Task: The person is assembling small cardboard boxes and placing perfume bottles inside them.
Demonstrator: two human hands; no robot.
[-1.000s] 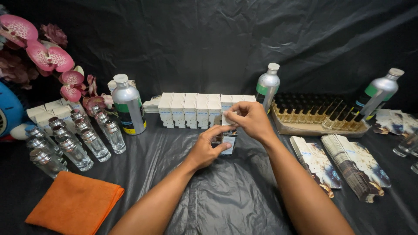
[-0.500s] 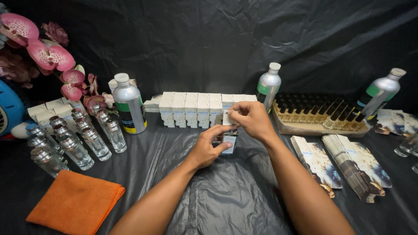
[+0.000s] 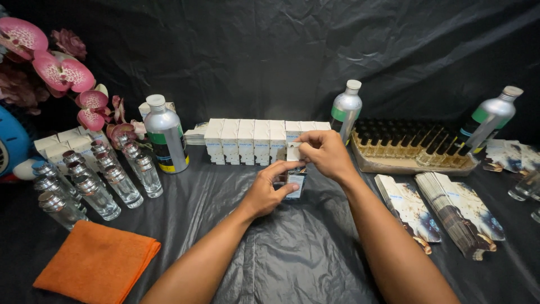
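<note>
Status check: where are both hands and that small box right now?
Left hand grips the small box low down. Right hand pinches its white top flap. Row of white boxes stands right behind; nothing between the hands.

Your left hand (image 3: 269,191) & right hand (image 3: 326,155) hold a small carton (image 3: 295,179), white flap up top, dark printed front, mid table. Behind it: row of upright white boxes (image 3: 253,141) w/ blue marks. More white boxes (image 3: 62,143) far left. Silver bottles carry green/yellow labels (image 3: 163,152). Flat printed cartons (image 3: 450,211) fanned at right, white w/ dark & gold print.
</note>
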